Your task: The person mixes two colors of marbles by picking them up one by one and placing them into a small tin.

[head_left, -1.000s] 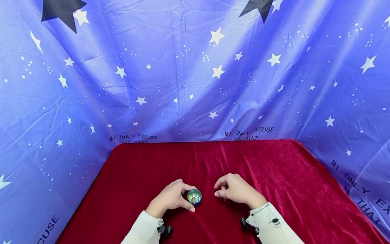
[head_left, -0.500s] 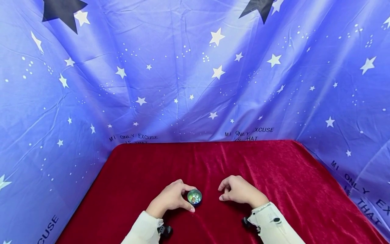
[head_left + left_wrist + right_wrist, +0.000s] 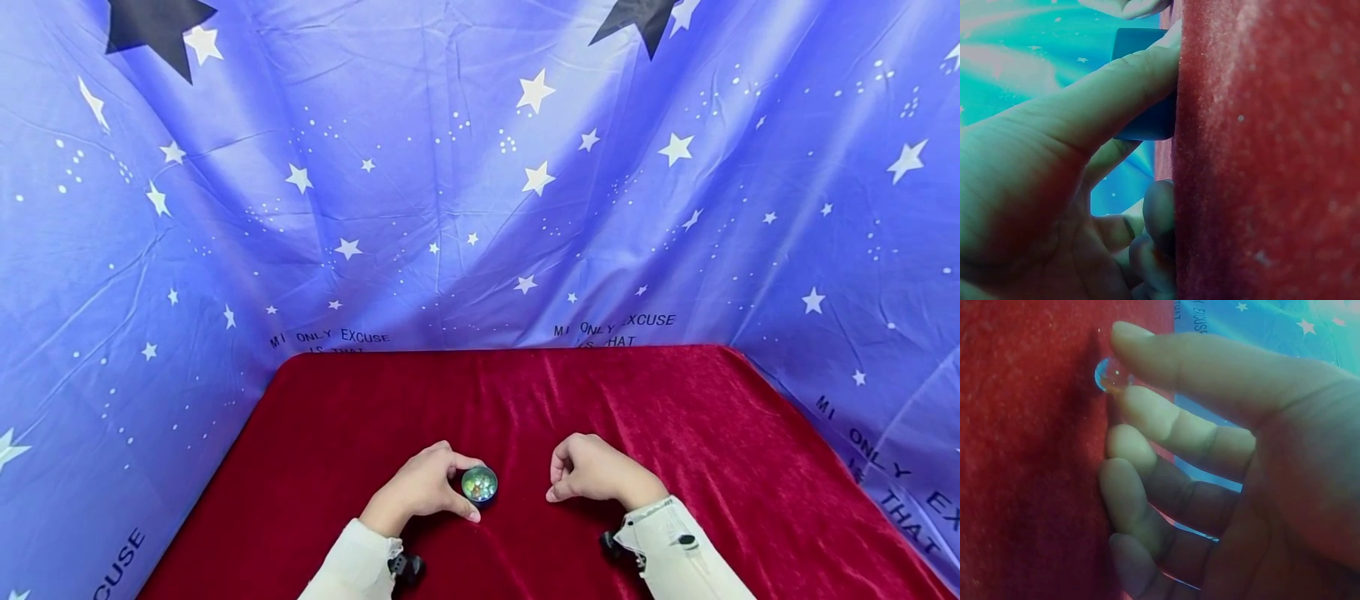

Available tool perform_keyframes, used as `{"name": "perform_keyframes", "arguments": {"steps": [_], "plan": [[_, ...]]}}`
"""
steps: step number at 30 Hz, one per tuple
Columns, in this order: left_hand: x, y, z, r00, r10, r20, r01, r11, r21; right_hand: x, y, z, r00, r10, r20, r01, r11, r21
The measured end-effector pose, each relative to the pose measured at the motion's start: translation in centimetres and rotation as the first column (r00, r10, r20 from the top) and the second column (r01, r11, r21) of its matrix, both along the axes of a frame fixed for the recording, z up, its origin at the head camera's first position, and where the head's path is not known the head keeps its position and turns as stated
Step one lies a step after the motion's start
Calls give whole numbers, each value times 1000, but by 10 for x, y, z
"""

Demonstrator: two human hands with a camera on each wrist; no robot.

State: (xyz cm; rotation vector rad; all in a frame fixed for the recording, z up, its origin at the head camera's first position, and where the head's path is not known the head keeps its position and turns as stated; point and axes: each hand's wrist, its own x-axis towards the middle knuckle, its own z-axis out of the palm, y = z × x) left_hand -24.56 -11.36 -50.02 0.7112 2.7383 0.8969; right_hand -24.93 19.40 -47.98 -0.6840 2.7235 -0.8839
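Note:
A small round dark dish filled with shiny glass beads stands on the red velvet cloth. My left hand grips it, thumb on the near side and fingers on the far side. In the left wrist view the thumb lies across the dish's dark wall. My right hand rests on the cloth to the right of the dish, apart from it. In the right wrist view it pinches a clear glass bead between thumb and forefinger, against the cloth.
The red cloth covers the whole table. A blue star-printed curtain hangs close behind and along both sides. Both arms wear white sleeves with small dark wrist cameras under them.
My right hand has drawn back to the right, away from the dish, with its fingers curling in. The left hand and the dish have stayed in place.

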Motion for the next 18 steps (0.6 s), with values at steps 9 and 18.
{"name": "perform_keyframes", "arguments": {"steps": [9,18], "plan": [[0,0,0,1000,-3,0,3,1000,3,2,1,2,1000,-15,19,14,999,44],[-1,0,0,1000,-1,7,1,1000,12,3,3,3,1000,-9,11,8,998,61]]}}
